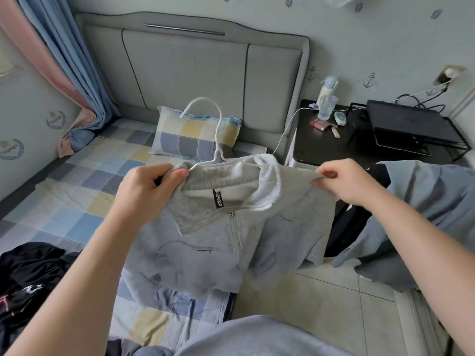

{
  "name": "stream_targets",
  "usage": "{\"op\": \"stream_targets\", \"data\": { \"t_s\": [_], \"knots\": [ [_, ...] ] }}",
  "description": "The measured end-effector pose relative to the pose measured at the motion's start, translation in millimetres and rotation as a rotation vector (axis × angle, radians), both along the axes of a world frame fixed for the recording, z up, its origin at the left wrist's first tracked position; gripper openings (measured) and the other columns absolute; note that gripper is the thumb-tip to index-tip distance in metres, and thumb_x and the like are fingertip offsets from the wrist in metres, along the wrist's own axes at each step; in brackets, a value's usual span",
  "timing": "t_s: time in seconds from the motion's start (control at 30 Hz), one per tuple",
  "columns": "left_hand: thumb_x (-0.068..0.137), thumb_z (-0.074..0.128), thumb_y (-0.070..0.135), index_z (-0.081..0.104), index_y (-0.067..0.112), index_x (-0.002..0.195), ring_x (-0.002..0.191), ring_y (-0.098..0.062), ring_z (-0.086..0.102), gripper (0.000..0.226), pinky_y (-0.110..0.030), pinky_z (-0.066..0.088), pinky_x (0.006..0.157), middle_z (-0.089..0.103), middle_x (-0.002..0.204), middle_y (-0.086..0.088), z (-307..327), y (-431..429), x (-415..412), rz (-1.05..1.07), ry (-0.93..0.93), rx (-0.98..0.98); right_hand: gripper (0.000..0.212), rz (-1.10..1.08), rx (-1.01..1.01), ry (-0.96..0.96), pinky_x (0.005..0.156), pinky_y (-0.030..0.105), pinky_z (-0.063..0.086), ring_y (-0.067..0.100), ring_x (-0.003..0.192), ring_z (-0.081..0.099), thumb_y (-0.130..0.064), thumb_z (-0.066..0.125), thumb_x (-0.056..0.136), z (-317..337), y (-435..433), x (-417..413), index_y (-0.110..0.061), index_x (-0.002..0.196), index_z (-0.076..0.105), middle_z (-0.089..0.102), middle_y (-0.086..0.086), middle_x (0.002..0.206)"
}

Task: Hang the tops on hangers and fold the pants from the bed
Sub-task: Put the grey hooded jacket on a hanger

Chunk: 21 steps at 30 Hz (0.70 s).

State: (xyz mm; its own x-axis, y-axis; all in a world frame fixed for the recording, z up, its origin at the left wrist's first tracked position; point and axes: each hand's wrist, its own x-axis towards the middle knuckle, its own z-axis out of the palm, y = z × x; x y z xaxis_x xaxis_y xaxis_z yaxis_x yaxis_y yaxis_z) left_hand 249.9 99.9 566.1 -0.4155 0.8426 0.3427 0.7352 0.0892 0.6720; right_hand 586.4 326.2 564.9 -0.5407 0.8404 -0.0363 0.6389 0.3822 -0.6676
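Left grip (149,186): is gripping the left shoulder of the hoodie (205,242), thumb pressing on top and fingers curling underneath, right at the end of the hanger's arm.
Right grip (344,181): is pinching the fabric of the hoodie's right shoulder between thumb and curled fingers.
Hoodie: grey and zipped. It is hanging in the air between both grips, over the near right edge of the bed (77,196). The collar is gaping open and showing a black label. The hem is drooping toward the bed, and contact with it cannot be confirmed.
Hanger (218,129): white. It is sitting inside the hoodie's neck opening, with its hook standing upward toward the head of the bed.
Bed: is wearing a checked sheet in blue, yellow and grey.
Pillow (190,137): checked. It is leaning at the head of the bed against the grey headboard (192,73).
Dark clothes (23,268): are lying in a heap on the near left part of the bed.
Counter (321,147): black. It is standing just beside the head of the bed on its right side and carrying a bottle (327,88), a clear cup (326,107) and small items too small to identify.
Blue-grey garment (424,201): is hanging to the right of the bed, across a strip of tiled floor (308,304), with a black garment (352,227) just beside it.
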Motion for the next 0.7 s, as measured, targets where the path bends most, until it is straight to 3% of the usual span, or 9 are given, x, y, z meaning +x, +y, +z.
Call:
{"op": "stream_targets", "data": {
  "t_s": [0.13, 0.23, 0.33, 0.4, 0.47, 0.6, 0.7],
  "knots": [
    [0.095, 0.055, 0.055, 0.050, 0.011, 0.062, 0.046, -0.017, 0.040, 0.056, -0.027, 0.032, 0.049, 0.041, 0.048, -0.002, -3, 3, 1, 0.097, 0.154, -0.069, 0.018, -0.038, 0.205, 0.177, 0.063, 0.016, 0.043, 0.005, 0.069, 0.061, -0.007, 0.069, 0.089, 19, -11, -13, -0.024, 0.084, 0.075, 0.070, -0.013, 0.073],
    [0.097, 0.055, 0.053, 0.041, 0.014, 0.058, 0.046, -0.019, 0.039, 0.057, -0.026, 0.030, 0.047, 0.039, 0.046, 0.000, -1, 2, 4, 0.324, 0.210, 0.032, 0.027, 0.158, 0.224, 0.401, 0.075, 0.009, 0.041, -0.002, 0.079, 0.059, 0.001, 0.068, 0.090, 31, -34, -11, -0.025, 0.088, 0.072, 0.067, -0.014, 0.085],
    [0.096, 0.056, 0.051, 0.033, 0.015, 0.059, 0.048, -0.017, 0.030, 0.056, -0.028, 0.026, 0.048, 0.033, 0.049, 0.000, -2, -1, 11, 0.348, 0.043, 0.172, 0.027, 0.318, 0.028, 0.424, 0.104, 0.022, 0.040, 0.006, 0.121, 0.056, 0.008, 0.066, 0.088, 29, -45, 1, -0.018, 0.087, 0.070, 0.061, -0.008, 0.128],
    [0.094, 0.059, 0.047, 0.033, 0.015, 0.058, 0.049, -0.012, 0.027, 0.055, -0.031, 0.025, 0.049, 0.031, 0.050, 0.004, -3, -1, 15, 0.287, -0.079, 0.242, 0.021, 0.301, -0.079, 0.366, 0.112, 0.033, 0.035, 0.006, 0.134, 0.048, 0.002, 0.069, 0.088, 24, -47, 4, -0.018, 0.088, 0.064, 0.055, -0.013, 0.141],
    [0.094, 0.060, 0.043, 0.033, 0.014, 0.057, 0.050, -0.011, 0.026, 0.054, -0.031, 0.023, 0.048, 0.028, 0.050, 0.006, -2, -2, 20, 0.202, -0.125, 0.269, 0.027, 0.194, -0.022, 0.375, 0.109, 0.034, 0.036, 0.003, 0.129, 0.051, -0.008, 0.074, 0.086, 19, -48, 1, -0.019, 0.096, 0.051, 0.057, -0.012, 0.139],
    [0.091, 0.060, 0.045, 0.037, 0.008, 0.057, 0.052, -0.013, 0.027, 0.055, -0.031, 0.022, 0.049, 0.027, 0.052, 0.006, 1, -2, 27, 0.090, -0.146, 0.253, 0.047, 0.120, 0.312, 0.325, 0.105, 0.010, 0.032, -0.003, 0.126, 0.049, -0.019, 0.077, 0.087, 21, -51, -15, -0.026, 0.126, 0.052, 0.055, -0.010, 0.133],
    [0.090, 0.060, 0.048, 0.036, 0.013, 0.057, 0.051, -0.013, 0.027, 0.054, -0.031, 0.023, 0.049, 0.027, 0.051, 0.006, 6, -1, 31, 0.046, -0.125, 0.228, 0.025, 0.174, 0.344, 0.264, 0.094, 0.027, 0.049, 0.006, 0.105, 0.064, -0.017, 0.072, 0.091, 16, -54, -19, -0.017, 0.116, 0.067, 0.069, -0.008, 0.110]
  ]
}}
